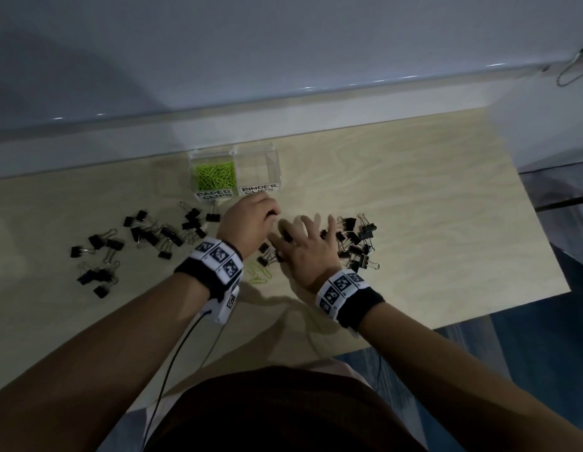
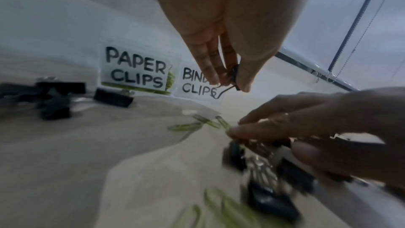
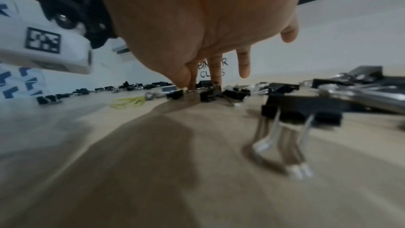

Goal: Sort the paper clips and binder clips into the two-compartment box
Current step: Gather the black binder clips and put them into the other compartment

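Note:
The clear two-compartment box (image 1: 274, 164) stands at the back of the table; its left half, labelled PAPER CLIPS, holds green paper clips (image 1: 215, 177), and its right half, labelled BINDER CLIPS, looks bare. Just in front of it my left hand (image 1: 251, 223) pinches a small black binder clip (image 2: 234, 74) between thumb and fingers. My right hand (image 1: 303, 246) reaches down among binder clips (image 3: 208, 93); thumb and forefinger (image 3: 189, 79) close on one on the table while the other fingers stay straight. A few loose green paper clips (image 1: 259, 274) lie between my wrists.
Black binder clips lie scattered at the left (image 1: 153, 236) and heaped at the right (image 1: 357, 246). A pale wall runs behind the box. The wooden table (image 1: 446, 207) ends at its right edge and near my body. A cable (image 1: 172, 363) hangs from my left wristband.

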